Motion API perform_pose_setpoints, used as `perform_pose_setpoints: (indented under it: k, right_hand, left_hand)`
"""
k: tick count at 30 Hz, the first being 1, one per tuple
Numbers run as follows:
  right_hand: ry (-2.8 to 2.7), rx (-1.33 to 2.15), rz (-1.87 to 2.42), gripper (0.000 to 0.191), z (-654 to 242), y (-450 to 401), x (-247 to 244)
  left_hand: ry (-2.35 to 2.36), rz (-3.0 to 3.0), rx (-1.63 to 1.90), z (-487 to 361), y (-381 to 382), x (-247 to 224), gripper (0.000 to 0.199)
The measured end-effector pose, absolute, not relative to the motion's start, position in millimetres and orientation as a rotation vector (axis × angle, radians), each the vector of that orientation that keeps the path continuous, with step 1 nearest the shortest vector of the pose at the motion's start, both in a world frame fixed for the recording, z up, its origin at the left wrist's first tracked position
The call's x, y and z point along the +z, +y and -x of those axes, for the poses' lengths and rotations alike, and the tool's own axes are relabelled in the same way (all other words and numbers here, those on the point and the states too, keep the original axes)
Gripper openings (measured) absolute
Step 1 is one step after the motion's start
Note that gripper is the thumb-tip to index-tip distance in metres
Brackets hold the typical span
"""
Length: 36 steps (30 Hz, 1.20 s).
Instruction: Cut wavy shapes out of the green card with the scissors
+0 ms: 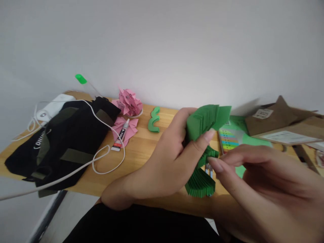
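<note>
A long folded green paper piece (202, 122), made of many stacked pleats, is gripped in my left hand (167, 155), with the thumb pressed on its front. Its lower part curves down below the hand and fans out above the table edge. My right hand (263, 185) is close on the right, thumb and forefinger drawn together at the middle pleats; whether they pinch a pleat is too small to tell. On the table behind lies a smaller curved green paper piece (153, 121).
At left are a black bag (68, 141), a white cable (111, 130) and a white device (54, 107). A glue tube (121, 136) lies on pink paper beside a pink folded-paper object (129, 102). At right are green sheets, coloured strips (230, 139) and brown packaging (283, 116).
</note>
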State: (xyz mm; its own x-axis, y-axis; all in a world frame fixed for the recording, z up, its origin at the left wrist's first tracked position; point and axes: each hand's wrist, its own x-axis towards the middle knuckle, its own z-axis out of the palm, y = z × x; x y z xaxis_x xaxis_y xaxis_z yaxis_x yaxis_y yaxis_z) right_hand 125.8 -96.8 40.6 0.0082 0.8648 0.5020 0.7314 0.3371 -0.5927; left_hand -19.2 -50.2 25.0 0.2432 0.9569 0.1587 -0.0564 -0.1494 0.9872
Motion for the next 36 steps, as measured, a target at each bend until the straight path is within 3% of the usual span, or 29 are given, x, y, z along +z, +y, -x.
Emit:
perform_pose_setpoints:
  k: [14,36]
  right_hand:
    - [-1.759,0.238,1.453,0.013,-127.0,-98.7,41.2]
    - [-1.824,0.233,1.442,0.009,-132.1,-99.0,40.1]
  left_hand:
    - [0.951,-1.504,1.152,19.9,-49.8,26.2,0.019]
    - [0.877,-1.527,1.213,17.9,-47.7,22.9,0.008]
